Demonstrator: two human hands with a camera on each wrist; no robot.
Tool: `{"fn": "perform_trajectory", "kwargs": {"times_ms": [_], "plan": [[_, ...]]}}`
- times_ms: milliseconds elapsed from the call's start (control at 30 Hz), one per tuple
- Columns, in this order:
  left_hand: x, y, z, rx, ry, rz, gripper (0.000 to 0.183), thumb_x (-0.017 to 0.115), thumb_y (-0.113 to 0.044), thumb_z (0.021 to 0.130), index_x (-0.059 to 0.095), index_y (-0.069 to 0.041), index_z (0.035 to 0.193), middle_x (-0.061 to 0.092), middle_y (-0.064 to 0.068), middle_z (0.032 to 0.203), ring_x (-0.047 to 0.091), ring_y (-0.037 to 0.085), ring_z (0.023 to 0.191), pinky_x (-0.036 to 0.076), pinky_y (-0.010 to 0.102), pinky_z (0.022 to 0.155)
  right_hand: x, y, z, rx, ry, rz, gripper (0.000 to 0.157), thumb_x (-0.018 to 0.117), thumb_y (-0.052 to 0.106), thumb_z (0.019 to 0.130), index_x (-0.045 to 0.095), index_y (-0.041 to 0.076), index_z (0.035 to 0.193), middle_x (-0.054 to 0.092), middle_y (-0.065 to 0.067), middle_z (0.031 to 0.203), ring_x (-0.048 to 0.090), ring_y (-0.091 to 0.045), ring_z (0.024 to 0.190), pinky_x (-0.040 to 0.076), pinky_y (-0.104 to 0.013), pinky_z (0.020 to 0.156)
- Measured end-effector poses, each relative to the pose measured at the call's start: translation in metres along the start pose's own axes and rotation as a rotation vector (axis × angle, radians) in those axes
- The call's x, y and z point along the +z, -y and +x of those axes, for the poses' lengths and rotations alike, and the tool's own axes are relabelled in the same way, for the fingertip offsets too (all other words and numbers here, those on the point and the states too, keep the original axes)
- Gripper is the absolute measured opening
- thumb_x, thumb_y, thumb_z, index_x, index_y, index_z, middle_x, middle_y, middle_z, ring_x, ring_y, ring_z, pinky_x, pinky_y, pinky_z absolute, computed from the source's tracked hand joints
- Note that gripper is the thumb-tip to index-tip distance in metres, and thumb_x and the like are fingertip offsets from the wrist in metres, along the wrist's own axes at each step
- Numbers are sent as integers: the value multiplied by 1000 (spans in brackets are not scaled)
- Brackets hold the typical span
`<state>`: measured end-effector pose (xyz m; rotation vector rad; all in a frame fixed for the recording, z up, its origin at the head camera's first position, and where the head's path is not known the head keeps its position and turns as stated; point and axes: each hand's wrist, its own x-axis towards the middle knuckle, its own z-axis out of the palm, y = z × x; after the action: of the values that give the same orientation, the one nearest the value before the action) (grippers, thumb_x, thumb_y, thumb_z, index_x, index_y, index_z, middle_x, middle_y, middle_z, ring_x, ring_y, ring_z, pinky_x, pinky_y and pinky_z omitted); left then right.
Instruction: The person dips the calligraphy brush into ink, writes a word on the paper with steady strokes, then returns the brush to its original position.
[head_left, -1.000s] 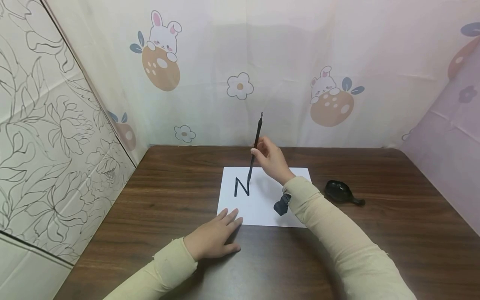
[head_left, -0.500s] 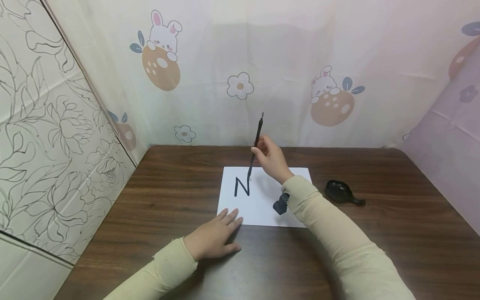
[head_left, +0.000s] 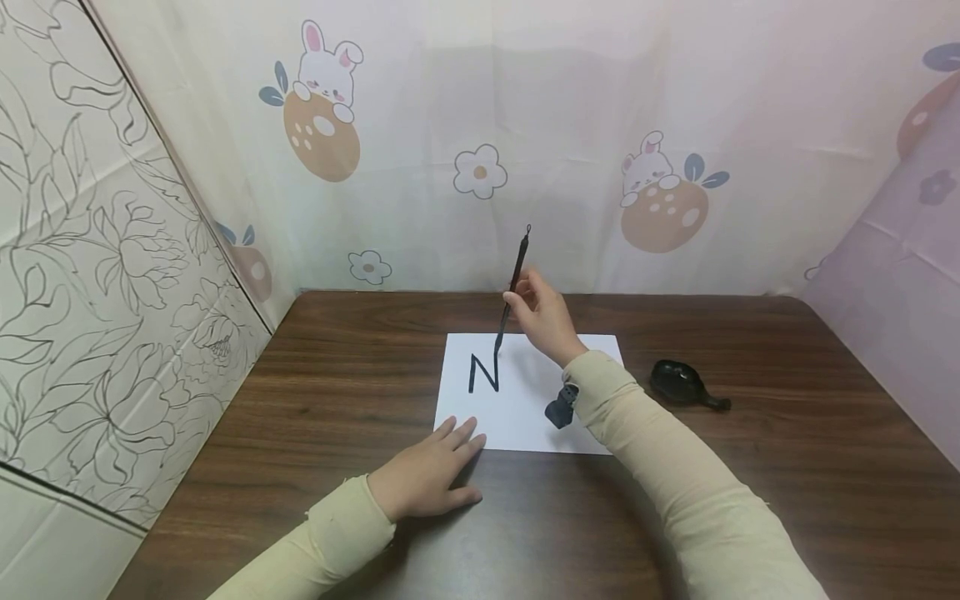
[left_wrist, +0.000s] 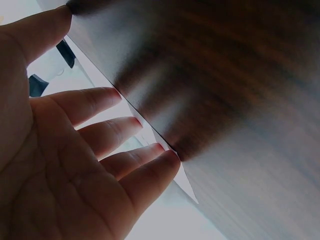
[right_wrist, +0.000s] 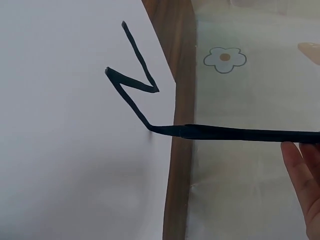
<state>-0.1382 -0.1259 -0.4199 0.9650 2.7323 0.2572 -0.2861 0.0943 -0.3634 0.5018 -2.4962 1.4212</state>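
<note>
Ink brush (head_left: 520,262) touches paper (head_left: 517,421) left of black dish (head_left: 677,382). Right hand (head_left: 546,322) pinches it; left hand (head_left: 426,477) lies spread at the paper's near edge.

Left hand (head_left: 423,475) facing palm-down, thumb (head_left: 463,497) standing apart from fingers (head_left: 461,434), right hand (head_left: 546,321) pinching between thumb and fingertips (right_wrist: 290,154), right forearm (head_left: 690,492) slanting inward

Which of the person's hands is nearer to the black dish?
Right. The right hand, holding the brush, is left of the dish, above the paper; the left hand is farther left, touching the paper's near edge.
</note>
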Motion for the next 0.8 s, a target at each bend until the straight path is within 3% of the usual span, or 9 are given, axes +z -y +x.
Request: {"fn": "perform_trajectory", "kwargs": {"times_ms": [333, 800], "plan": [[-1, -1, -1, 2, -5, -4, 71, 62, -49, 91, 42, -13, 149, 32, 11, 160, 31, 39, 146, 36, 49, 115, -12, 4, -5, -29, -51, 26, 26, 56, 23, 100, 46, 7, 120, 60, -14, 104, 70, -28, 85, 60, -38, 76], [-2, -1, -2, 5, -1, -4, 70, 62, -48, 92, 42, -13, 149, 32, 11, 160, 30, 39, 146, 35, 49, 116, -13, -3, -16, -63, -50, -15, 22, 56, 21, 100, 47, 6, 115, 63, -15, 102, 69, -36, 90, 60, -40, 77]]}}
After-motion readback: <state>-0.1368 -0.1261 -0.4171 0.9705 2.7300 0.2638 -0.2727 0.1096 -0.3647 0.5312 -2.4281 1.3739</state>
